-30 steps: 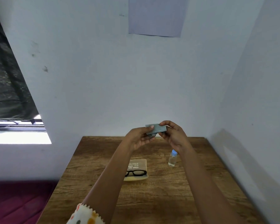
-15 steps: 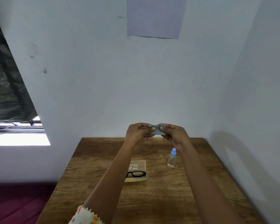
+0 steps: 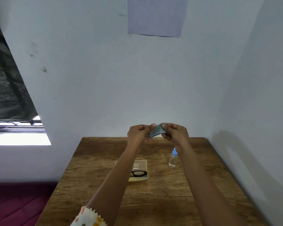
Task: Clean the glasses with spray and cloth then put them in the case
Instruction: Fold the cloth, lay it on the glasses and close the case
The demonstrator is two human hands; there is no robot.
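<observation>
Both hands are raised above the far part of the wooden table point(image 3: 153, 201), holding a small grey cloth point(image 3: 157, 132) between them. My left hand point(image 3: 138, 133) pinches its left end and my right hand point(image 3: 174, 132) pinches its right end; the cloth sags in a folded arc. Black-framed glasses point(image 3: 139, 173) lie on a tan case point(image 3: 141, 165) at the table's middle, partly hidden behind my left forearm. A small clear spray bottle point(image 3: 173, 158) with a blue cap stands upright to the right of the case.
White walls close the table in at the back and on the right. A sheet of paper point(image 3: 155, 15) hangs on the back wall. A window with a dark curtain point(image 3: 6, 88) is at the left, and a dark red floor point(image 3: 20, 203) lies below it.
The cloth went from a flat strip held level to a bunched, sagging fold between my hands. Both hands stayed raised and shifted slightly.
</observation>
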